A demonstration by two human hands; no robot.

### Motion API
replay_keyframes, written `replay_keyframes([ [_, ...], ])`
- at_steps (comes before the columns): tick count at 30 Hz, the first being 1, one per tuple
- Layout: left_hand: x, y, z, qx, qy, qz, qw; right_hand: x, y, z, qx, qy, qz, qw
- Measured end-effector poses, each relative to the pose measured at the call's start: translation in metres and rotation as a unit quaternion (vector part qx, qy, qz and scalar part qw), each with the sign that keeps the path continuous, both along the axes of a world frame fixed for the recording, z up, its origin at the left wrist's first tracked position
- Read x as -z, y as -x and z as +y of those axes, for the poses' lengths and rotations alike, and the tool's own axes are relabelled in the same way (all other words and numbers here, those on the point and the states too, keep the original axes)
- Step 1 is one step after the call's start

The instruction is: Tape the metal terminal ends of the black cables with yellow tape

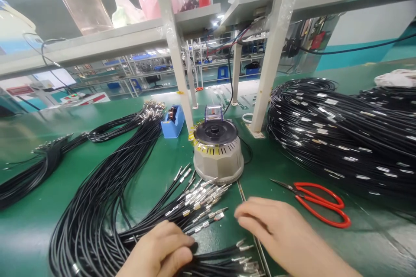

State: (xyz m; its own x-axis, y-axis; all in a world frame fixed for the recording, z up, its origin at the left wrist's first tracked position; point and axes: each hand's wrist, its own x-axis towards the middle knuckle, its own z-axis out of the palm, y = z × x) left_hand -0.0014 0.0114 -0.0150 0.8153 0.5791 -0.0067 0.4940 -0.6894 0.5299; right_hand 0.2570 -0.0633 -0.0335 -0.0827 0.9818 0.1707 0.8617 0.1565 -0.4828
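My left hand [162,246] is closed at the bottom, thumb and fingers pinched on a black cable [194,247] whose short dark part shows at the fingertips. Around it lies a thick bundle of black cables [94,199], with silvery metal ends [204,199] fanned out beyond the knuckles. A second group of metal-tipped cables [224,255] lies to the right of the left thumb. Just right of the tips, my right hand [276,229] hovers with its fingers curled together; whatever they may hold is hidden. Red-handled scissors [321,203] lie beyond my right wrist.
A round grey machine with a black top [217,156] stands at the middle, beside a blue tape dispenser [173,122]. A large coil of labelled black cable [341,130] fills the right side. White posts [276,47] carry a shelf [81,43] above the green table [260,173].
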Motion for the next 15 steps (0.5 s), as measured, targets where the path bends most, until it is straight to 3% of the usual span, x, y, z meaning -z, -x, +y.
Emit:
replay_keyframes([
  [3, 0.009, -0.013, 0.003, -0.043, -0.018, -0.019, 0.999, 0.015, 0.018, 0.021, -0.013, -0.043, -0.027, 0.999],
  [8, 0.021, -0.034, 0.005, -0.016, -0.057, -0.035, 0.998, 0.036, 0.028, 0.03, -0.021, -0.11, -0.041, 0.993],
  [11, 0.028, -0.049, 0.003, -0.017, -0.082, -0.07, 0.994, 0.028, 0.021, 0.026, -0.01, -0.143, -0.022, 0.989],
  [15, 0.031, -0.065, 0.004, -0.032, -0.079, -0.145, 0.986, 0.003, 0.006, 0.02, 0.002, -0.176, 0.003, 0.984],
])
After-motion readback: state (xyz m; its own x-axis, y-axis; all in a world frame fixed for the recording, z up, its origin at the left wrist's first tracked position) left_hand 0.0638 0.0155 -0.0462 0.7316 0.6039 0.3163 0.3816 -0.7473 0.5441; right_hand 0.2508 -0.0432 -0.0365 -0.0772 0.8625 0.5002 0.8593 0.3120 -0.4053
